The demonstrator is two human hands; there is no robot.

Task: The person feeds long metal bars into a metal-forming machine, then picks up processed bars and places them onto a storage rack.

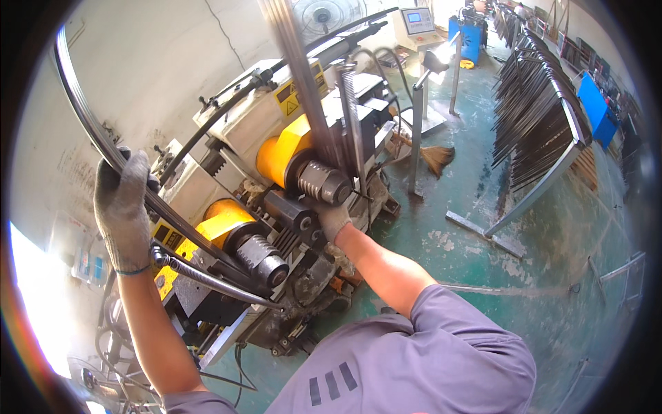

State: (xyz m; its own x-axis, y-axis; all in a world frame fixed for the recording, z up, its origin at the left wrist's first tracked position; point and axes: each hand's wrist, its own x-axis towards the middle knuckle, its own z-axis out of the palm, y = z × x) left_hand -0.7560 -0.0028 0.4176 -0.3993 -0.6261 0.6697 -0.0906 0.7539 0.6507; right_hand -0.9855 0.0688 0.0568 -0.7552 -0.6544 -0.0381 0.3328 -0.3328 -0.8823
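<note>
My gloved left hand (125,207) is closed round a bundle of long dark metal rods (183,224). These rods bend across the picture from the upper left to the threaded steel spindle (262,261) of a machine. My right hand (334,219), also gloved, reaches in beside a black cylindrical block (293,212), just below a second threaded spindle (324,182); its fingers are hidden behind the machine parts. Above that spindle, another upright bundle of rods (307,76) is smeared by motion. Yellow round housings (284,155) sit behind both spindles.
A long rack (562,110) hung with many dark rods stands on the green floor to the right. A broom (438,160) and a metal post (417,138) are beyond the machine. A control box with a screen (417,24) and a fan (321,17) are at the back.
</note>
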